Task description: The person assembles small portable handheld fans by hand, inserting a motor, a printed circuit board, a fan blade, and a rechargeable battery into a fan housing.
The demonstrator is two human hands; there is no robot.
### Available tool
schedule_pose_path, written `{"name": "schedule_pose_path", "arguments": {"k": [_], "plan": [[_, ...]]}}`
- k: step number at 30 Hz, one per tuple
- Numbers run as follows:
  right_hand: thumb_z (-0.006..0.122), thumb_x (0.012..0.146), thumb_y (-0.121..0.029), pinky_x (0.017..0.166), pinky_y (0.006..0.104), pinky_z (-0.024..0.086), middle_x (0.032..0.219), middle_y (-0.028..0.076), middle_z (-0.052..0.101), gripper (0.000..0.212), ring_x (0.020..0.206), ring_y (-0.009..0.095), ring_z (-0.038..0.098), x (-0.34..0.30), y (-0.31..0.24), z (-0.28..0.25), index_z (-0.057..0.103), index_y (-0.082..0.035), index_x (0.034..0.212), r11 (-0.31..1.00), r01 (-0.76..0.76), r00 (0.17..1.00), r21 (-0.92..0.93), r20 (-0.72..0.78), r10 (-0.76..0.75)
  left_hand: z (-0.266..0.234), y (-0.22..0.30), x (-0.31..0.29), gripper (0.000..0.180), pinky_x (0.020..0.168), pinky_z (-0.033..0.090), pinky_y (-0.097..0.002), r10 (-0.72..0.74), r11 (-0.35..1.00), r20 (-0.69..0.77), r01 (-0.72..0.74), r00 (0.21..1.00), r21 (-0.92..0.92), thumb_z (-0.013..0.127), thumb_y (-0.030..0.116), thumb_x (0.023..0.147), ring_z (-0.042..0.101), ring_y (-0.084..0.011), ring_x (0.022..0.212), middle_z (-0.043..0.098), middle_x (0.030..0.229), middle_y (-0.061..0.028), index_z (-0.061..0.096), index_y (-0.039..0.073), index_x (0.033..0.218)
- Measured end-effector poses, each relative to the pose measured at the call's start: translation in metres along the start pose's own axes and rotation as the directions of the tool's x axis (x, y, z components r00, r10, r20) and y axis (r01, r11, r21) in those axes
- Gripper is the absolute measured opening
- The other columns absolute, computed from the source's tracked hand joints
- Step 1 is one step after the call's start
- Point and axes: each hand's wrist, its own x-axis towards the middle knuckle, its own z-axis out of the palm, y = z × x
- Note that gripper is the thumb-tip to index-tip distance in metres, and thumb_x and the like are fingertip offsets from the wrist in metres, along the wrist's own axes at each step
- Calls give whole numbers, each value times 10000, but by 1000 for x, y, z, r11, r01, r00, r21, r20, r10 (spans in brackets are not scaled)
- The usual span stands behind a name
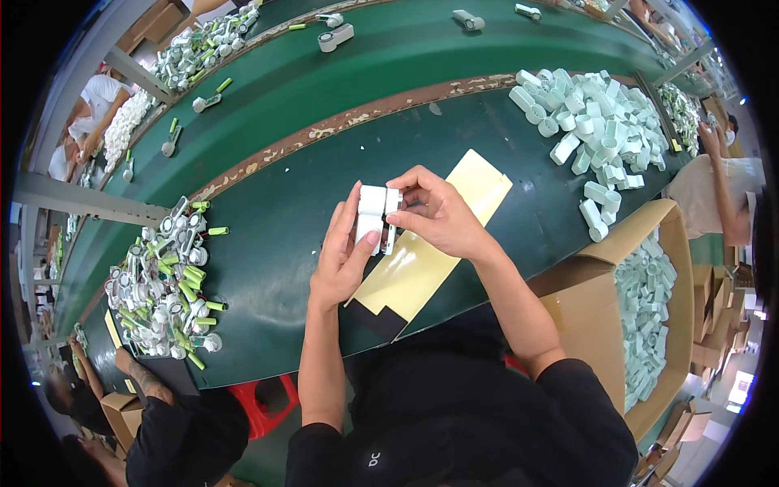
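Over the middle of the table, my left hand (337, 264) is closed on a pale plastic shell (370, 213), with the thumb across its lower end. Against the shell's right side is a white part (393, 201) with a round end and a dark gap beside it. My right hand (442, 215) pinches this part between thumb and fingers. The two pieces are side by side and touching; how far they fit together I cannot tell. Beneath my hands lies a glossy yellow sheet (454, 231), set at a slant on the green table (268, 268).
A heap of white assemblies with green cylinders (166, 284) lies at the left. Pale mint shells (604, 122) are piled at the far right, above an open cardboard box (580, 316) of similar shells. A conveyor belt (268, 81) carries scattered pieces. A co-worker's tattooed arm (146, 377) is at lower left.
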Motion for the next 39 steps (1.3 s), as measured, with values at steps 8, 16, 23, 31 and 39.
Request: {"name": "schedule_pose_path", "arguments": {"k": [8,16,23,31,39], "plan": [[751,922,33,930,329,570,1127,55,636,358,1051,154,640,-2,7,6,583,-9,1235,1000,-14,997,3,-69,14,13,-2,-2,765,848,566,-316,-76,994,-29,74,997,-79,537,-34,1025,636,-173,1012,459,1334,-116,134,19,1673],[775,909,12,937,319,577,1124,69,660,348,1017,152,672,-6,-5,1,635,25,1228,993,28,996,-115,-84,-38,19,1,-1,767,843,559,-329,-121,962,-10,115,993,-246,543,-17,1035,624,-177,990,492,1422,-134,129,40,1678],[795,896,-6,926,314,587,1075,71,651,360,993,147,678,-4,-10,1,660,34,1228,975,82,994,-209,-54,-96,20,2,-1,758,843,550,-323,-126,967,-6,121,992,-222,549,62,1056,619,-164,986,568,1347,-110,118,43,1680],[721,948,-117,844,324,553,1078,111,670,225,912,217,672,6,-13,8,697,15,1129,862,313,915,-399,-117,-386,27,-1,-5,784,774,530,-288,-148,922,153,192,977,-337,588,85,1033,631,-136,914,616,1212,-96,142,29,1675],[482,1078,-320,544,317,453,662,90,654,431,575,187,606,4,-9,6,659,7,859,808,341,851,-481,-207,-483,44,-3,-6,576,772,558,-324,-231,886,96,250,968,-391,682,119,997,659,-158,937,628,1102,-110,406,-36,1478]]}}
